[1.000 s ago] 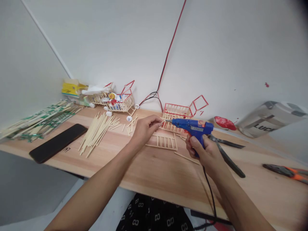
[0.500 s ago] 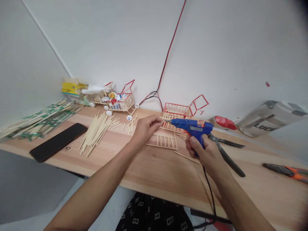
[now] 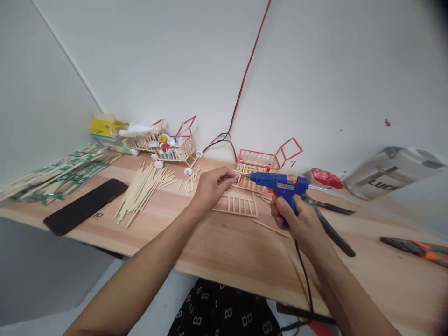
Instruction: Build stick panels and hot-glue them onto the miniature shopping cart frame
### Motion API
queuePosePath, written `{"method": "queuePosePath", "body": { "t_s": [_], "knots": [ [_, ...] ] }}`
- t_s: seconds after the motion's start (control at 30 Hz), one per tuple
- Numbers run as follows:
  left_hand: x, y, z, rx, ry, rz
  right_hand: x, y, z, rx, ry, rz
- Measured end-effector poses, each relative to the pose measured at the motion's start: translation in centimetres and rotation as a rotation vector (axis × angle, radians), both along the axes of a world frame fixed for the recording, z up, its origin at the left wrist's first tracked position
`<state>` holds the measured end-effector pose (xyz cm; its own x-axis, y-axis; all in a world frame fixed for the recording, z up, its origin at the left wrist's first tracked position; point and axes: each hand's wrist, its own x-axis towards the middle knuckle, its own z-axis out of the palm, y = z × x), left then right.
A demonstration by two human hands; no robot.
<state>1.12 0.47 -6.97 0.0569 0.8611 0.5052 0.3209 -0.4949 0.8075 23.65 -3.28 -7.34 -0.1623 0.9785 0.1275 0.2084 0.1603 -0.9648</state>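
My right hand (image 3: 297, 217) is wrapped round the grip of a blue glue gun (image 3: 278, 182), its nozzle aimed left. Right at the nozzle, the fingertips of my left hand (image 3: 215, 184) are pinched on a thin wooden stick, mostly hidden by the fingers. Below them a ladder-like frame of sticks (image 3: 241, 206) lies flat on the wooden table (image 3: 224, 252). Just behind the glue gun stands a small stick-built cart (image 3: 257, 158) with red-coloured edges, partly covered by the gun. A loose stick (image 3: 271, 228) lies in front of the frame.
On the left are a pile of sticks (image 3: 142, 193), a black phone (image 3: 86, 206) and packaged sticks (image 3: 66, 172). A stick cart filled with bottle caps (image 3: 175, 147) stands at the back. Black-handled cutters (image 3: 334, 231), orange-handled pliers (image 3: 416, 247) and a red-stained piece (image 3: 327, 178) lie right.
Almost nothing differs. Both hands and the glue gun hold nearly the same position, with only a very slight shift of the view.
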Motion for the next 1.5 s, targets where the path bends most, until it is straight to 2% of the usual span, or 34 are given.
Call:
{"method": "queuePosePath", "body": {
  "t_s": [0.27,0.4,0.47,0.57,0.7,0.8,0.9,0.97,1.07,1.17,1.3,1.4,1.5],
  "knots": [
    [0.1,-0.1,0.0,-0.007,0.005,0.018,0.1,0.0,-0.1,0.014,-0.006,0.015],
    [0.1,-0.1,-0.1,-0.002,0.008,-0.013,0.1,0.0,0.1,0.019,-0.029,0.0],
    [0.0,0.0,0.0,-0.031,-0.052,-0.051,0.2,0.1,0.0,0.024,-0.032,-0.012],
    [-0.2,0.3,0.2,-0.093,-0.254,-0.111,0.5,0.3,-0.3,0.063,-0.118,-0.052],
    [-0.7,0.5,0.7,-0.131,-0.434,-0.089,0.1,0.2,-0.4,0.262,-0.367,-0.043],
    [-1.0,0.6,0.7,-0.123,-0.435,-0.036,-0.3,0.1,0.2,0.461,-0.525,-0.007],
    [-1.2,0.8,0.5,-0.104,-0.415,0.017,0.5,-0.1,1.1,0.623,-0.614,-0.026],
    [-1.3,1.0,0.5,-0.093,-0.403,0.048,2.2,-0.3,1.6,0.682,-0.672,-0.084],
    [-1.4,1.1,0.5,-0.08,-0.387,0.075,6.7,-1.0,2.0,0.646,-0.817,-0.226],
    [-1.4,1.1,0.6,-0.079,-0.379,0.083,12.8,-2.2,1.6,0.577,-1.012,-0.436],
    [-1.5,1.2,0.6,-0.086,-0.366,0.099,21.6,-3.8,0.2,0.361,-1.243,-0.762],
    [-1.6,1.3,0.6,-0.084,-0.334,0.116,26.9,-4.8,-0.8,0.211,-1.274,-0.834],
    [-1.6,1.3,0.7,-0.09,-0.334,0.121,30.1,-5.2,-1.4,0.101,-1.26,-0.83]
  ]
}}
